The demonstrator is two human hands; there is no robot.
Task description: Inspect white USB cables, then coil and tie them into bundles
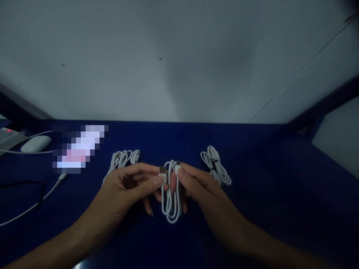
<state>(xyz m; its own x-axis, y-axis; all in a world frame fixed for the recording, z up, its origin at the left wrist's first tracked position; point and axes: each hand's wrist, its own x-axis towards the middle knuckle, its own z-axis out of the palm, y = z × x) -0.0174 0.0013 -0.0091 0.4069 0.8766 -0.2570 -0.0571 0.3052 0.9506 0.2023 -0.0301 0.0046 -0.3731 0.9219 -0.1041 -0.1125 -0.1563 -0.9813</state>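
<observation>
A looped white cable [173, 215] hangs between my two hands, near the middle of the view. My left hand [123, 190] pinches its USB plug between thumb and fingers, with the metal end pointing up. The smaller plug at the cable's other end is gripped by my right hand [204, 186], close beside the first. Behind my left hand lie coiled white cables [120, 158], partly hidden by the fingers. Past my right hand rests another bundle of white cables [220, 168], with a dark tie around it.
On the blue table [168, 138], a blurred-out bright device [84, 147] lies at the left with a white cord [47, 196] plugged in. Beside it are a white rounded object [36, 144] and a power strip [9, 138]. A pale panel [179, 74] stands behind.
</observation>
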